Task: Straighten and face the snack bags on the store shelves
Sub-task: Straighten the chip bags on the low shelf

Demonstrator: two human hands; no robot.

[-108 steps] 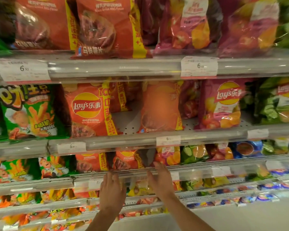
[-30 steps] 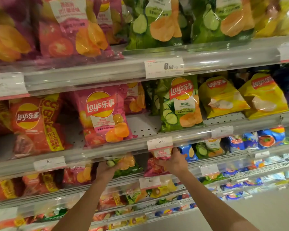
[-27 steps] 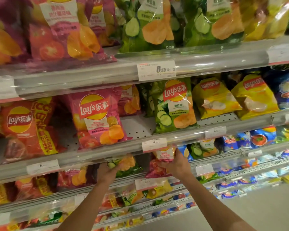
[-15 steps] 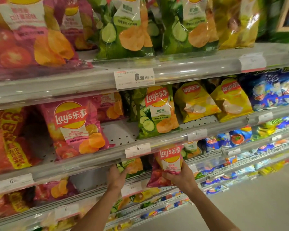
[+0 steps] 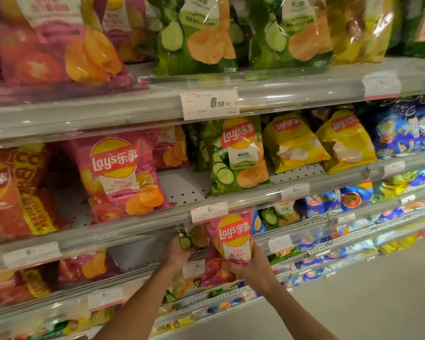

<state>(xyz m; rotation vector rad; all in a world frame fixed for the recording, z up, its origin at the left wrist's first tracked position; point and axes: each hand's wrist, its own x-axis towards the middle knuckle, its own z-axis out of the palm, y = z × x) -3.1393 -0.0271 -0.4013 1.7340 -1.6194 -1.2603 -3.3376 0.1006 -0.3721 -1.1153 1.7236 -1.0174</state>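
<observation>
Chip bags fill several grey shelves. My right hand (image 5: 252,267) grips a small pink Lay's bag (image 5: 233,238) by its lower part, holding it upright at the front of the third shelf (image 5: 133,271), logo facing me. Just left of it, my left hand (image 5: 177,253) holds a green cucumber bag (image 5: 193,239) under the shelf rail. On the shelf above stand a pink tomato bag (image 5: 119,175), a green cucumber bag (image 5: 238,153) and two yellow bags (image 5: 292,141), which lean.
Price tags (image 5: 210,104) hang on the clear shelf rails. Orange-red bags (image 5: 12,192) sit at the left, blue bags (image 5: 407,128) at the right. Lower shelves hold small mixed packets. Grey floor (image 5: 353,303) lies at the lower right.
The view swung right along the shelves from the orange bags. My right hand pulled the small pink bag forward and stood it upright; my left hand stayed on the green bag beside it.
</observation>
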